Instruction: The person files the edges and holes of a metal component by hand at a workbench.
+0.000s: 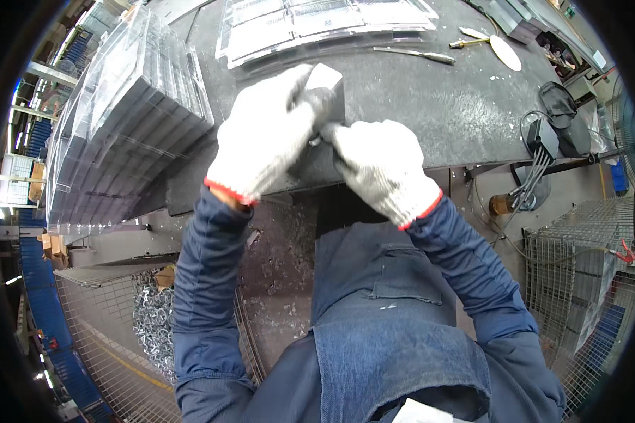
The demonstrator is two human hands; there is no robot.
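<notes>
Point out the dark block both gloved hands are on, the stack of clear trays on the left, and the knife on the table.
dark block point(329, 86): head view, top corner above gloves.
stack of clear trays point(127, 120): head view, side wall.
knife point(413, 54): head view, mid-length.

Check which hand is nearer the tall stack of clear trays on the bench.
Left. The left hand is just beside the stack of clear trays, gripping a small dark part. The right hand sits farther away, on the part's other side.

Clear plastic tray packs point(130, 106) stacked left, perhaps more point(317, 25) behind
</notes>
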